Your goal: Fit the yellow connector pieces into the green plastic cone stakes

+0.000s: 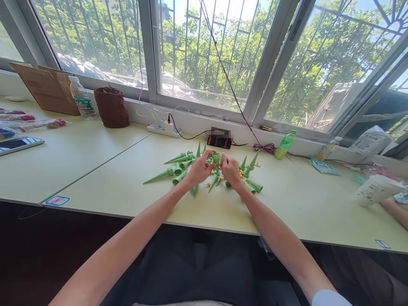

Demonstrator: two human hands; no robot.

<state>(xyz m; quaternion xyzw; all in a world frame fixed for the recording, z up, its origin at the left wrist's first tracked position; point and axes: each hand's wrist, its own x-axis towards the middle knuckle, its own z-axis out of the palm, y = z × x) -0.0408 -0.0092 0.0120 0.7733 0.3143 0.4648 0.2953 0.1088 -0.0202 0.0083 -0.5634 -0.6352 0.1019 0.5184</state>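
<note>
My left hand point(200, 168) is closed around a green plastic watering spike point(216, 157), its open cup upward and its point down. At the spike's right side, my right hand point(232, 171) is pinched shut; its fingers hide whatever is between them. Loose green watering spikes lie on both sides of my hands, one at the far left point(159, 175) and one upright at the right point(253, 162). Small yellow valve pieces point(257, 165) lie among them, some apparently fitted to the spikes.
Behind the pile a phone point(219, 139) leans near the window, with a power strip point(162, 129) to its left. A brown pouch point(112, 106), a water bottle point(81, 98) and a cardboard box point(47, 89) stand farther left. Right are a green bottle point(285, 145) and another person's arm point(395, 211).
</note>
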